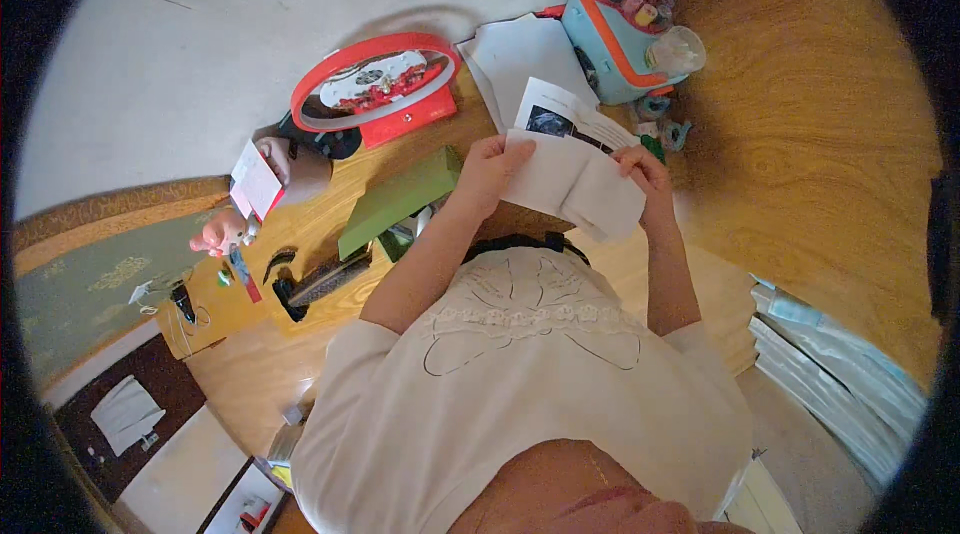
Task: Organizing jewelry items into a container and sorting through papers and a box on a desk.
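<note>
In front of my chest I hold a white printed sheet [545, 179] by both sides. It is folded partway, its lower flap turned up over the print; a dark picture shows on the upper part. My left hand [490, 172] pinches the sheet's left edge, thumb on top. At the right edge my right hand [646, 181] grips it, with fingers curled over the paper. Beyond it, loose white papers [520, 56] lie on the desk. Close to my left forearm stands a green box [400, 199].
A red oval ornament [375, 89] stands at the back left. Behind my right hand sits a light blue and orange container [612, 49] full of small bottles. A pink figurine [220, 232] and a black-handled brush-like object [318, 284] are at left. Pale curtain-like folds [840, 364] hang at right.
</note>
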Motion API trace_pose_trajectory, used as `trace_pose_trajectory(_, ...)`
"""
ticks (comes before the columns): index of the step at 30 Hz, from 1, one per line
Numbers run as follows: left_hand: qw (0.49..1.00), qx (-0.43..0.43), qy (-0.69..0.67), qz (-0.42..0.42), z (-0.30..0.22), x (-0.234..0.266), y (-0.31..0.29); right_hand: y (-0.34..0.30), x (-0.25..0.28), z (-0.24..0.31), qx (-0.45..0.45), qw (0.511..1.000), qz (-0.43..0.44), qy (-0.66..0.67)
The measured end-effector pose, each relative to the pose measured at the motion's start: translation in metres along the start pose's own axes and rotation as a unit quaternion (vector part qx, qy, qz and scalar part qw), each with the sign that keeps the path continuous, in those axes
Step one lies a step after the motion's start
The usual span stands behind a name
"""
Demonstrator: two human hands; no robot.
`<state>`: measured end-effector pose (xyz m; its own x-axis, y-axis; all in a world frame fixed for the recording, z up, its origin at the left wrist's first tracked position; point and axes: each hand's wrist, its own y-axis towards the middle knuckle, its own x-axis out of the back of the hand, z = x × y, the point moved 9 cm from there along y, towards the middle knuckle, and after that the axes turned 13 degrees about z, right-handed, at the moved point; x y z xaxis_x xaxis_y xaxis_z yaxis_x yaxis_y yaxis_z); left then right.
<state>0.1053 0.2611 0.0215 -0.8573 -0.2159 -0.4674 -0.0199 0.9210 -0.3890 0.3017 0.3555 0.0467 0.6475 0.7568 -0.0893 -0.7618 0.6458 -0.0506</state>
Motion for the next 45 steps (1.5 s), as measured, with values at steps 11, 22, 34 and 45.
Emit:
trace_pose_trajectory(11, 0.966, 0.062, 0.165, 0.191, 0.008, -0.044, -0.003, 0.009, -0.029, -0.012, -0.124, 0.929, 0.122, -0.325)
trace_pose_trajectory(22, 0.985, 0.078, -0.102, 0.113, 0.027, -0.015, 0.018, 0.001, -0.031, -0.091, -0.279, 0.937, 0.207, -0.033)
trace_pose_trajectory(34, 0.984, 0.043, -0.157, 0.066, 0.069, -0.009, 0.015, -0.001, -0.014, -0.070, -0.309, 0.949, 0.015, 0.065)
trace_pose_trajectory(45, 0.972, -0.057, 0.230, -0.009, 0.030, 0.013, 0.017, 0.030, 0.004, -0.025, -0.001, 0.990, 0.003, -0.142)
